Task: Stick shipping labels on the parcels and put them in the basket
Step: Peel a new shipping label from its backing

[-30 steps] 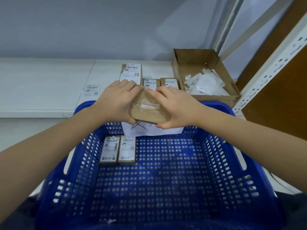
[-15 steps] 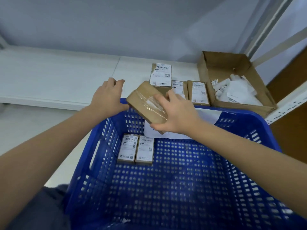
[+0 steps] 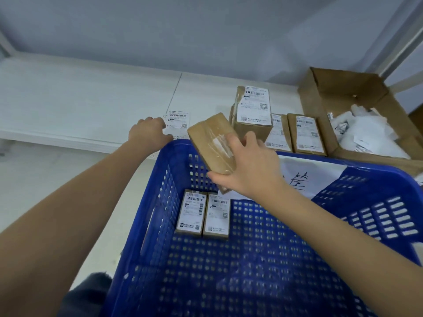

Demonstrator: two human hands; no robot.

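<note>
While my right hand (image 3: 249,170) grips the unlabelled parcel (image 3: 211,143) over the basket (image 3: 160,202) rim, my left hand (image 3: 148,132) has let go and now touches the label (image 3: 177,121) on the shelf, fingers curled.

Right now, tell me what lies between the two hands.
In the head view, between the left hand and the right hand lie a loose shipping label on the white shelf and the unlabelled parcel's upper end.
</note>
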